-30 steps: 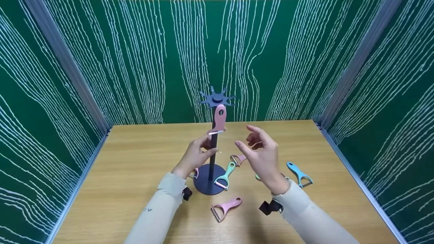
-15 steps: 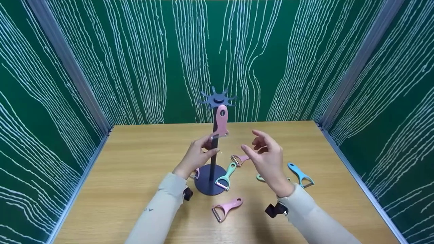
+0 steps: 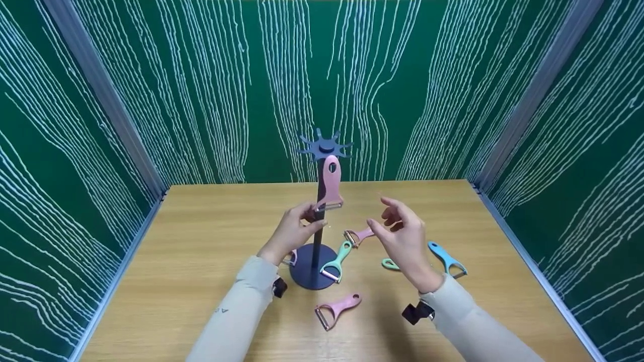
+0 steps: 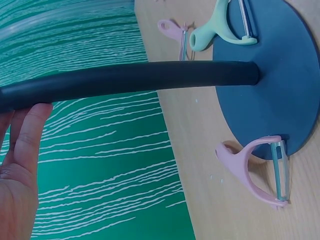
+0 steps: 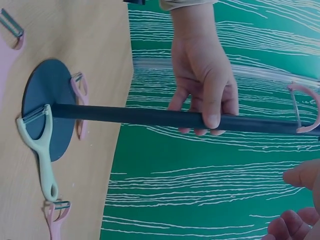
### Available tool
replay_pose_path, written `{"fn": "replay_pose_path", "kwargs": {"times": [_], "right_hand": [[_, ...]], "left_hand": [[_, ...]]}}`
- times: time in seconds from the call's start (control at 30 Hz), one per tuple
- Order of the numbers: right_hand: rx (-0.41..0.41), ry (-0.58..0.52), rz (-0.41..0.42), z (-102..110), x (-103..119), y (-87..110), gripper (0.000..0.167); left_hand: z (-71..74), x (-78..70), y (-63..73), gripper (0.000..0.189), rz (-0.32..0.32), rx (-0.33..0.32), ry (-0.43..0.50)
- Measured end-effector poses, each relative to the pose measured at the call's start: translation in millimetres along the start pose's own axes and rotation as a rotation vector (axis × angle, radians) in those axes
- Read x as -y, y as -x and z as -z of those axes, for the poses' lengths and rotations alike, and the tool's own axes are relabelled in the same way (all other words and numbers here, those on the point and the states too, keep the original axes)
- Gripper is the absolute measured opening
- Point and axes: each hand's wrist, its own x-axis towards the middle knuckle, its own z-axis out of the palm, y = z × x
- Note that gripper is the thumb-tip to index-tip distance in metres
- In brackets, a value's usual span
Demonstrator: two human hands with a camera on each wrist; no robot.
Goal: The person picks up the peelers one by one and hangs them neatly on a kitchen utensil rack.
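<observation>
My left hand holds the upright pole of a dark stand, thumb on one side and fingers on the other, as the right wrist view also shows. At the stand's star-shaped top hangs a pink peeler, handle up and blade down, just above that hand. Apart from the stand, to its right, my right hand is raised with loosely bent fingers and nothing in them. A green peeler lies with its blade end over the round base.
On the wooden table a pink peeler lies in front of the base, and another pink one behind. A blue peeler lies to the right. One more green handle shows beside my right wrist. Left of the base is another pink peeler.
My right hand has drawn away from the stand, to the right and slightly down. The hanging pink peeler has turned a little. My left hand keeps its place on the pole.
</observation>
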Motion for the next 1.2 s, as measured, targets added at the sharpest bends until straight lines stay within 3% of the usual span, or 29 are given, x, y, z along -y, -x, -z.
{"fn": "replay_pose_path", "kwargs": {"times": [0.23, 0.5, 0.77, 1.03, 1.2], "right_hand": [[0.003, 0.064, 0.024, 0.9, -9.7, -0.5, 0.05], [0.042, 0.115, 0.008, 4.5, -22.1, -1.3, 0.048], [0.102, 0.177, -0.018, 7.7, -36.1, -3.5, 0.048], [0.176, 0.223, -0.066, 14.4, -51.5, -5.6, 0.048], [0.188, 0.268, -0.064, 17.4, -62.1, -6.1, 0.049]], "left_hand": [[0.4, -0.4, -1.5, 0.022, -0.035, 0.001, -0.009], [0.7, -0.7, -0.5, 0.021, -0.011, 0.013, -0.015], [0.7, 0.3, -1.1, 0.022, -0.03, 0.005, -0.006], [0.6, 1.1, -1.1, 0.016, 0.007, 0.011, -0.007], [0.2, 2.2, -2.1, 0.025, -0.015, 0.006, -0.01]]}}
